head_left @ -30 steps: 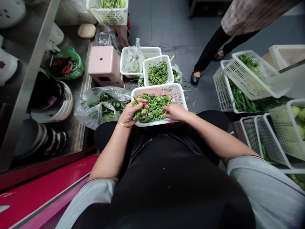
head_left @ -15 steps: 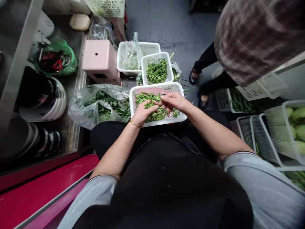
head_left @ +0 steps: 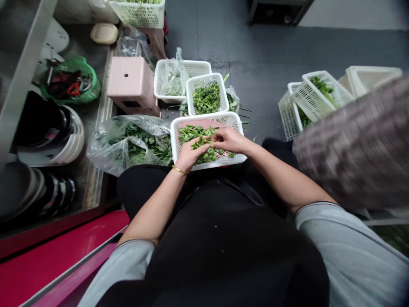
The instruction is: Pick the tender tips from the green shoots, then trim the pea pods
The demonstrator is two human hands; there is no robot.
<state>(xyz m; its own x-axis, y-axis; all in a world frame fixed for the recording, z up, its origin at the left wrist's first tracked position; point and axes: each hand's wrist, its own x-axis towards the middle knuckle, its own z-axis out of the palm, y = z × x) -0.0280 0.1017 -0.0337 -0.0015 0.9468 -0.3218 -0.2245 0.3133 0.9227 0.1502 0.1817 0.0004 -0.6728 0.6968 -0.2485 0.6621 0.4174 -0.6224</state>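
Here, above the near white basket [head_left: 174, 138], we hold green sprigs [head_left: 195, 145] in our left hand [head_left: 188, 155], our right hand [head_left: 231, 140] narrowed beside it, its grip unclear to us.

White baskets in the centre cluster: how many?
3: nearest basket under the left hand and right hand; middle basket just beyond; far basket holding a clear bag. Others may be hidden underneath.
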